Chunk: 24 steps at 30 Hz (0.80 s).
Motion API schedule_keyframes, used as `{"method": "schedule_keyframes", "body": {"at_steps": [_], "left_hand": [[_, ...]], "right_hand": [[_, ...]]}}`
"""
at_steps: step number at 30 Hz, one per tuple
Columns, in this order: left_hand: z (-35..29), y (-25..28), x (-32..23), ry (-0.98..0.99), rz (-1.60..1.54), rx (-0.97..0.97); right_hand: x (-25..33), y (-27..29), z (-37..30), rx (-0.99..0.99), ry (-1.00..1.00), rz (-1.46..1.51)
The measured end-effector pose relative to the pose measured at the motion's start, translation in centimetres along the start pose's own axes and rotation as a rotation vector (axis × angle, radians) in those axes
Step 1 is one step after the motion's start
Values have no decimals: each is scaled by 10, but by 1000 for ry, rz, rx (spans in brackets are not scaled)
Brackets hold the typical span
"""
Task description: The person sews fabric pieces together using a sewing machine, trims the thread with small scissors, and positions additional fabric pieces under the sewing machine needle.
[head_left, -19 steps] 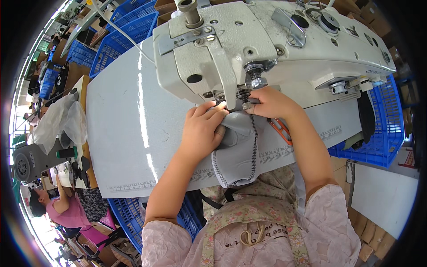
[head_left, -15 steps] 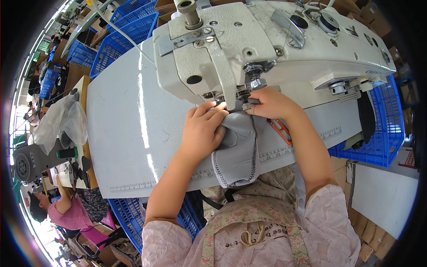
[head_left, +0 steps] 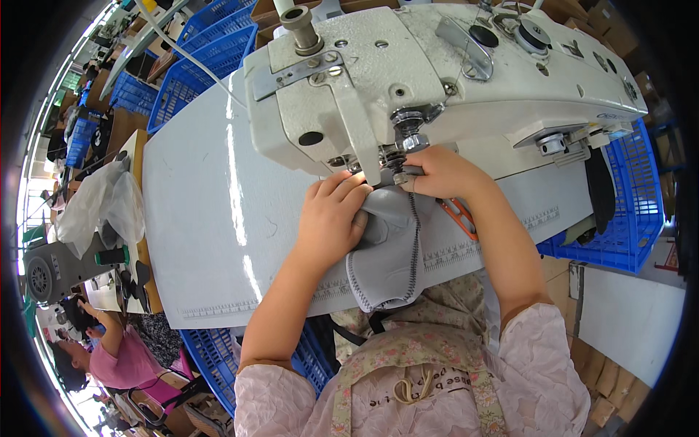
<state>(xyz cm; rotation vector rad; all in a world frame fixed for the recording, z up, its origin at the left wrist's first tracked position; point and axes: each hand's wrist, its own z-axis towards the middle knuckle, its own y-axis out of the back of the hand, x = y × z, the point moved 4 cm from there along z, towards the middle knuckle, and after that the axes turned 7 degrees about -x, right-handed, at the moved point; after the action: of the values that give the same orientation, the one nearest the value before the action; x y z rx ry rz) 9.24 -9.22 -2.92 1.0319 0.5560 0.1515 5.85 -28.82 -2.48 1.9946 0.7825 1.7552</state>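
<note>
A grey fabric piece (head_left: 386, 251) with dark zigzag stitching along its edges lies under the head of a white sewing machine (head_left: 378, 80) and hangs over the table's near edge. My left hand (head_left: 333, 215) presses on the fabric's left side, fingers bent together close to the needle area. On the other side, my right hand (head_left: 444, 173) pinches the fabric's upper right edge beside the presser foot. The machine head hides the needle and some fingertips. Orange-handled thread snips (head_left: 459, 217) lie on the table just below my right wrist.
The grey table (head_left: 196, 218) has a ruler strip along its near edge. Blue crates (head_left: 211, 65) stand behind at left, with another blue crate (head_left: 633, 204) at right. A person in pink (head_left: 124, 357) sits at another machine on the left.
Both hands stay on the fabric with hardly any shift. The view has moved slightly. At left, the other person has raised their arms, now holding something dark.
</note>
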Motion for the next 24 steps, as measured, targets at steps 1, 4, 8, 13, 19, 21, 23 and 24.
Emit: {"method": "schedule_keyframes", "body": {"at_steps": [1, 4, 8, 13, 19, 21, 23, 24], "left_hand": [[0, 0, -1, 0, -2, -2], [0, 0, -1, -9, -8, -18], [0, -1, 0, -34, 13, -43], [1, -2, 0, -21, 11, -37], [1, -1, 0, -21, 0, -48], [2, -1, 0, -23, 3, -49], [2, -1, 0, -24, 6, -49], [2, -1, 0, -23, 6, -49]], "right_hand": [[-1, -1, 0, -1, 0, 1], [-2, -1, 0, -26, 53, -1], [0, 0, -1, -34, 27, -13], [1, 2, -1, -25, -9, -38], [0, 2, -1, -9, -54, -32], [-2, 1, -1, -14, -61, -11], [-1, 2, -1, -16, -61, -18], [-1, 2, -1, -18, -62, -25]]}}
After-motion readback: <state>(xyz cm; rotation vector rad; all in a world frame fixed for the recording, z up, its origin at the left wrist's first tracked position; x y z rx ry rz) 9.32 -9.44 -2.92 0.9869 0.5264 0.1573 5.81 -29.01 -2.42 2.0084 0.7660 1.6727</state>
